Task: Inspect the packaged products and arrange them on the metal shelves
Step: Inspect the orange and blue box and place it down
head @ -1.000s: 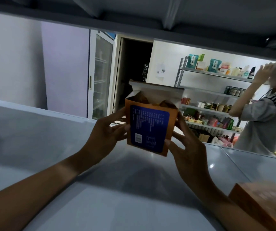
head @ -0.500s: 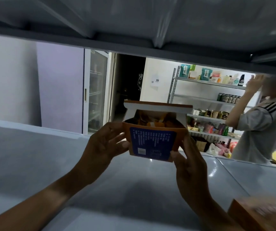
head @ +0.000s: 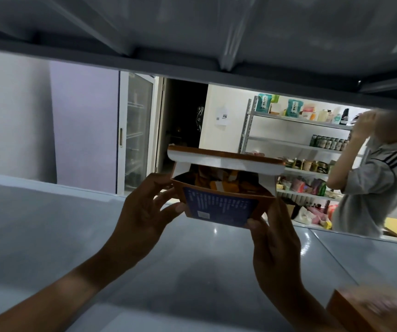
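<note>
Head view: both hands hold an orange carton with a blue printed panel, raised in the gap between the grey metal shelf below and the underside of the shelf above. The carton does not seem to touch the shelf deck, though its lower edge is close to it. The left hand cups the carton's left end, its fingertips touching the side and its thumb near the lower corner; the right hand grips the right end from below, thumb pressed on the blue panel. The lid flap stands open, hinged up and roughly level, and small orange and white sachets show inside. By the look of it this is thin paperboard, light and only moderately stiff: with the lid open the walls will likely flex if squeezed at mid-span, so a hold at the ends and corners, as now, seems the safest, keeping it level so the loose contents do not spill. The flap is probably best tucked shut before setting it down. A second orange box lies blurred at the near right on the shelf. Beyond, another person stands by stocked shelving, next to a glass-door fridge.
</note>
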